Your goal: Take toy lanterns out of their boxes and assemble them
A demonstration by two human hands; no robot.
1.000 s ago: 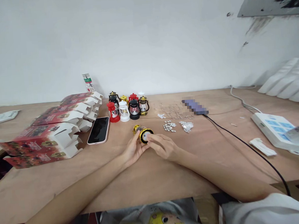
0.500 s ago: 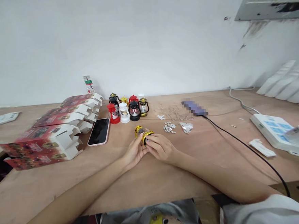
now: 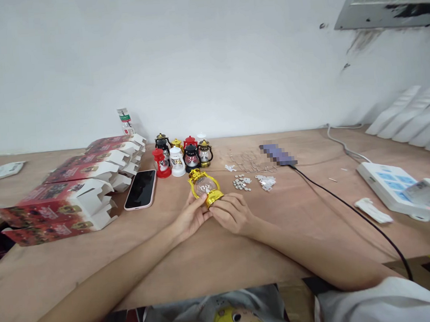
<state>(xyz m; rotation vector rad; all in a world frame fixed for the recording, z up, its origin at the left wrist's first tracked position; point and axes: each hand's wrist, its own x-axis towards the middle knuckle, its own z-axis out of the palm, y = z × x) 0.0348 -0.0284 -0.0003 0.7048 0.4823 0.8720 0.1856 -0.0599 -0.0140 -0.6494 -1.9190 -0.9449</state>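
Now both hands meet at mid-table. Left hand (image 3: pixel 189 217) and right hand (image 3: pixel 233 212) each pinch the gold base of a small gold lantern (image 3: pixel 204 186), fingers closed on it, lantern tilted away from the person. Behind it: a cluster of little lanterns (image 3: pixel 181 156). Phone (image 3: pixel 141 188) to the left, beside red boxes (image 3: pixel 66 196). Small metal pieces (image 3: pixel 253 181) to the right.

Gold lantern (image 3: pixel 204 186): small toy, shiny gold cap, base and side frame, clear globe between. Nearly upright, top tipped slightly away and left. Base pinched between fingertips of left hand (image 3: pixel 190 216) and right hand (image 3: pixel 234 212), just above the tabletop (image 3: pixel 222 258), in front of a cluster of similar lanterns.
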